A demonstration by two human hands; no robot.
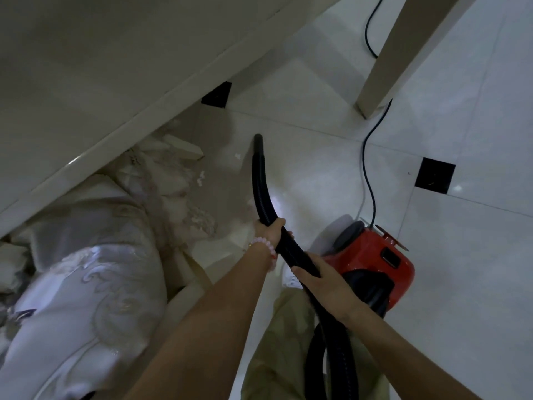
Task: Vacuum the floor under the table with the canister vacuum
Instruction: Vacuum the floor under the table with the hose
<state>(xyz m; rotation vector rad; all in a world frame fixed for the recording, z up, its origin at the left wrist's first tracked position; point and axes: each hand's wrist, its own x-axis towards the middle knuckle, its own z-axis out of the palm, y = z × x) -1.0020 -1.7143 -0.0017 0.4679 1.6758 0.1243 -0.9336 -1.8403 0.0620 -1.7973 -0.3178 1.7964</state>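
Hands grip the ribbed black vacuum hose (261,180): left hand (269,228) wrapped ahead, right hand (323,280) clasped behind, beside the red canister vacuum (372,255).

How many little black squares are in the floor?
2. One black square peeks out beside the table edge, partly covered. The other black square sits in open floor, right of the power cord. More may hide under the table.

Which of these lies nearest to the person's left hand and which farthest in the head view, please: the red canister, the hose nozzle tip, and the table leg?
From the left hand, which grips the black hose:
1. Red canister, just to its right on the floor.
2. Hose nozzle tip, ahead, near the table edge.
3. Table leg, far ahead and to the right.
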